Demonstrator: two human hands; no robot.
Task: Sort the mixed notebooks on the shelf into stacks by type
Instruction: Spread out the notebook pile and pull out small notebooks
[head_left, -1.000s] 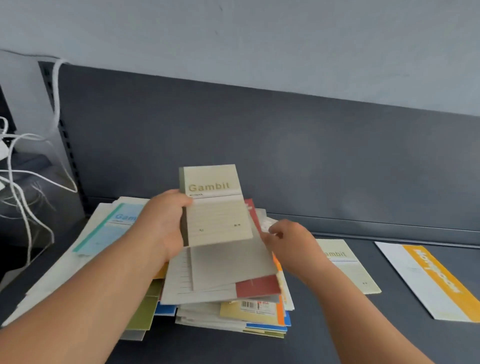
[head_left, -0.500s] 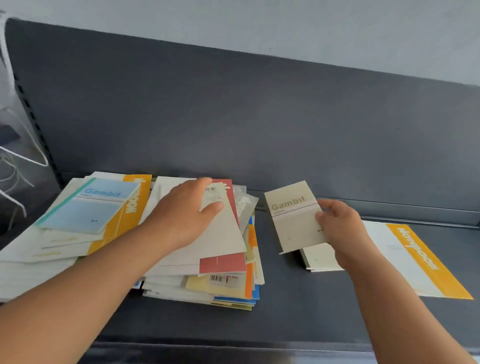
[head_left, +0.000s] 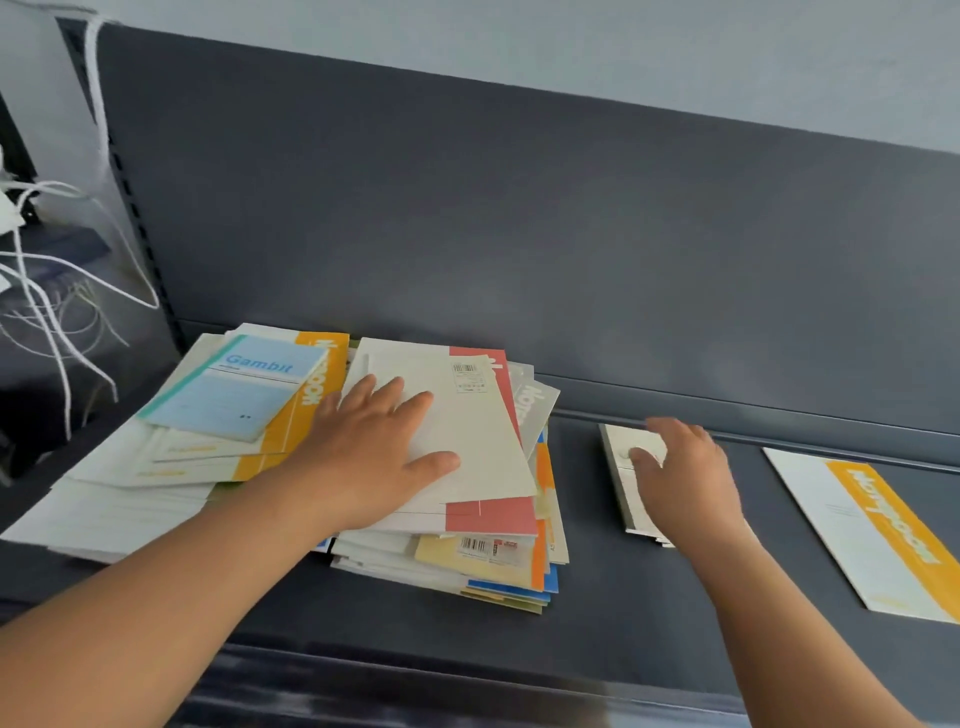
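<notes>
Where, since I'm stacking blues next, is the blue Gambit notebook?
Head view, left side: the blue Gambit notebook lies on top of the orange-banded notebook, just left of the left hand.

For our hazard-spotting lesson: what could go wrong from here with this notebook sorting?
The mixed pile is fanned out unevenly, so pulling the top notebook from under the left hand may drag others askew or off. The small stack under the right hand looks slightly misaligned and could slide apart.
</notes>
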